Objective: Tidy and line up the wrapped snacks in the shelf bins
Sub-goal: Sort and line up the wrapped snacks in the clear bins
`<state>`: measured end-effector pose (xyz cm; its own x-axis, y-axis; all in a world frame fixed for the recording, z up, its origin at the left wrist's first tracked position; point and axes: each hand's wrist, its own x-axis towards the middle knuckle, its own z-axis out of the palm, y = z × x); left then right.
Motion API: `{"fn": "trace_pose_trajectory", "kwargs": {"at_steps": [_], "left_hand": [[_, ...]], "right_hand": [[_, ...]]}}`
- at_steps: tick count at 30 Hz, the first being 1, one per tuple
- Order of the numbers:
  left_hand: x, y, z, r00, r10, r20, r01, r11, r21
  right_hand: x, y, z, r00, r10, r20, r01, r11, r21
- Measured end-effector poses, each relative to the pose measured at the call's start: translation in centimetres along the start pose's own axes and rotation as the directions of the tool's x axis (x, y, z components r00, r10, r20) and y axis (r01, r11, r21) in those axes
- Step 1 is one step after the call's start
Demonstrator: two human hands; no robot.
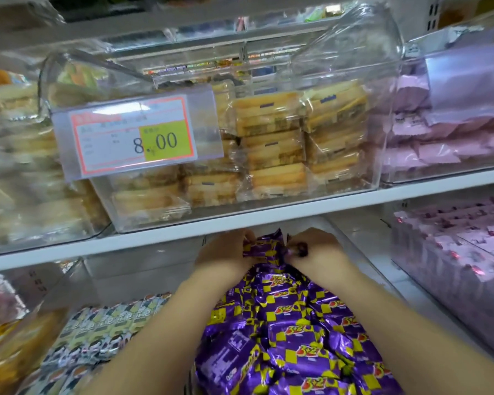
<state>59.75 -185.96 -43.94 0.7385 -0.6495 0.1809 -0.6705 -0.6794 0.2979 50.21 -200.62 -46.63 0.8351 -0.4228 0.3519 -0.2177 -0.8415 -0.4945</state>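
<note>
Below the single price tag (131, 136), two hands work: the left hand (226, 252) and right hand (317, 249), fingers curled, pinch the topmost purple snack (264, 246) from either side, above an uncountable snack heap (291, 337)

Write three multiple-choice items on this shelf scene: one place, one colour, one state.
1. Where are the left hand and right hand?
A) in the cake bin
B) among the purple snacks under the shelf board
C) on the pink packs
2. The patch on the price tag is:
A) yellow
B) blue
C) green
3. The hands are:
A) both flat and empty
B) both pinching purple wrappers
C) holding the tag
Answers: 1 B, both reach over the purple pile below the board; 2 A, the .00 sits on yellow; 3 B, fingers curl on wrappers.
</note>
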Motion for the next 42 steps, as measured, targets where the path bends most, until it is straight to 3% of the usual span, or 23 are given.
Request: {"fn": "trace_pose_trajectory", "kwargs": {"at_steps": [4, 9, 14, 19, 24, 30, 37, 42], "left_hand": [[0.4, -0.7, 0.0, 0.996, -0.06, -0.06, 0.057, 0.998, -0.041], [0.0, -0.4, 0.4, 0.998, -0.002, -0.063, 0.003, 1.0, 0.024], [-0.2, -0.3, 0.7, 0.999, 0.03, -0.034, -0.029, 0.999, 0.025], [0.6, 0.3, 0.3, 0.994, 0.105, 0.002, -0.105, 0.994, 0.029], [1.3, 0.8, 1.2, 0.978, 0.177, 0.108, -0.185, 0.98, 0.067], [1.4, -0.4, 1.8, 0.988, 0.141, 0.066, -0.151, 0.972, 0.181], [1.9, -0.8, 2.0, 0.985, 0.162, 0.065, -0.174, 0.947, 0.27], [2.6, -0.7, 2.1, 0.976, 0.129, 0.174, -0.179, 0.932, 0.316]], "right_hand": [[-0.2, 0.1, -0.8, 0.97, 0.084, -0.228, -0.041, 0.982, 0.184], [-0.7, 0.9, -0.3, 0.977, 0.112, -0.182, -0.064, 0.967, 0.248], [-0.8, 0.9, -0.4, 0.997, 0.055, -0.048, -0.042, 0.97, 0.24], [-0.3, 1.1, 0.0, 0.983, 0.049, -0.175, -0.016, 0.983, 0.183], [0.4, 1.1, 0.9, 0.99, 0.038, -0.138, -0.018, 0.99, 0.141], [1.9, 1.0, 1.4, 0.984, 0.17, -0.054, -0.153, 0.962, 0.227], [2.2, 1.3, 1.4, 0.967, 0.239, -0.087, -0.216, 0.953, 0.21], [2.1, 1.7, 1.4, 0.971, 0.233, -0.058, -0.215, 0.95, 0.226]]}}
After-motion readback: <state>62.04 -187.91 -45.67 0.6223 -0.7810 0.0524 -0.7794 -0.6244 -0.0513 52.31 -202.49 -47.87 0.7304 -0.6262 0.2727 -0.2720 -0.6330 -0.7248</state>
